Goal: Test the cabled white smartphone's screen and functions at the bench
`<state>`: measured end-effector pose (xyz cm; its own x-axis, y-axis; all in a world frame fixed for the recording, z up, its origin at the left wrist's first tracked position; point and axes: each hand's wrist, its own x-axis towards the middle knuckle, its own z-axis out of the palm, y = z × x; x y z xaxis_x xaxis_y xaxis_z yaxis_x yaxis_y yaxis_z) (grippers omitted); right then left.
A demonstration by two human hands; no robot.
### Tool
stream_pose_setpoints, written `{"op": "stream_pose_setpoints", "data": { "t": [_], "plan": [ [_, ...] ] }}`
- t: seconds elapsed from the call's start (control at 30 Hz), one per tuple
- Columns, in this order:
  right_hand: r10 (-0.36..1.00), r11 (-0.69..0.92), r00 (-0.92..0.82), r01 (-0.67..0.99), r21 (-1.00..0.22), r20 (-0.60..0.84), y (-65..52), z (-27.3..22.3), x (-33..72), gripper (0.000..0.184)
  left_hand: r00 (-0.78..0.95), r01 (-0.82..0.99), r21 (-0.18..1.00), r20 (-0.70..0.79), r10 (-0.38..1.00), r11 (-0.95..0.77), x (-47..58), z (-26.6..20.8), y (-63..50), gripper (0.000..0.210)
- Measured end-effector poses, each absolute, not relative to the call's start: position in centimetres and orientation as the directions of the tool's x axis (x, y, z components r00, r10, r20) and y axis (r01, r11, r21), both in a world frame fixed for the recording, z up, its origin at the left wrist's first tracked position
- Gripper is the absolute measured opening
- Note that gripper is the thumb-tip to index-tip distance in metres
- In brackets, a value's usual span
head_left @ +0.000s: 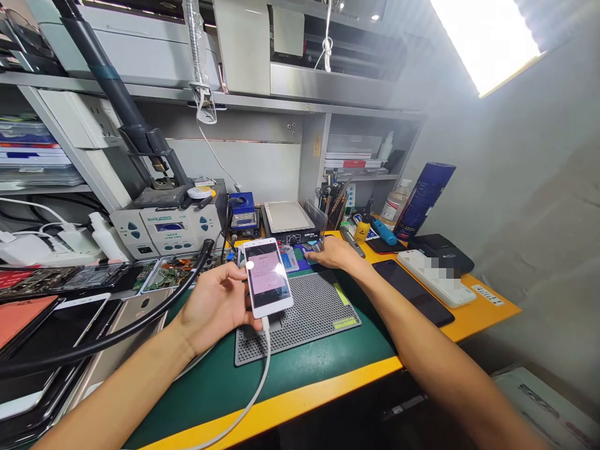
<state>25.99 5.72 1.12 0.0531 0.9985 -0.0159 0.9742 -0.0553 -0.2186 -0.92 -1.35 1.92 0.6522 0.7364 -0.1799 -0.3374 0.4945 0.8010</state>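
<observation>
A white smartphone (268, 275) with a lit pinkish screen is in my left hand (218, 300), held tilted above the mat with fingers wrapped round its left side and behind it. Into its bottom edge runs a white charging cable (268, 344), which trails down over the table's front edge. My right hand (330, 253) reaches to the back of the perforated grey mat (309, 319). Its thumb and fingers close at a small blue-grey item beside the blue packets (290, 256); what exactly they grip is partly hidden.
A hot plate (288, 219) stands behind my right hand, beside a soldering station (242, 212). On the left, a black hose (154, 325) crosses stacked phones and a tray of circuit boards (171, 272). Rightward lie a dark tablet (412, 290), a power strip (435, 278) and a yellow bottle (362, 230).
</observation>
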Motion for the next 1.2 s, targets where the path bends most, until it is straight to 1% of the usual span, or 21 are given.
{"op": "stream_pose_setpoints", "data": {
  "t": [0.13, 0.37, 0.67, 1.07, 1.2],
  "plan": [
    [0.994, -0.101, 0.105, 0.969, -0.224, 0.005, 6.2, 1.3, 27.0, 0.038, 0.649, -0.338, 0.804, -0.178, 0.74, 0.49, -0.8, 2.0, -1.3, 0.042],
    [0.991, -0.125, 0.132, 0.952, -0.279, 0.006, 6.7, 1.7, 27.9, 0.031, 0.651, -0.324, 0.814, -0.178, 0.738, 0.483, -0.7, 2.2, -1.3, 0.042],
    [0.995, -0.096, 0.081, 0.943, -0.319, -0.059, 6.0, 1.6, 27.0, 0.016, 0.649, -0.314, 0.822, -0.179, 0.74, 0.475, -0.8, 2.1, -1.4, 0.039],
    [0.992, -0.121, 0.101, 0.946, -0.301, -0.08, 5.8, 1.8, 26.6, 0.019, 0.653, -0.308, 0.823, -0.183, 0.735, 0.477, -0.6, 2.1, -1.3, 0.04],
    [0.993, -0.108, 0.087, 0.951, -0.291, -0.084, 5.7, 2.0, 26.6, 0.029, 0.652, -0.311, 0.82, -0.184, 0.736, 0.481, -0.6, 2.1, -1.2, 0.04]
  ]
}}
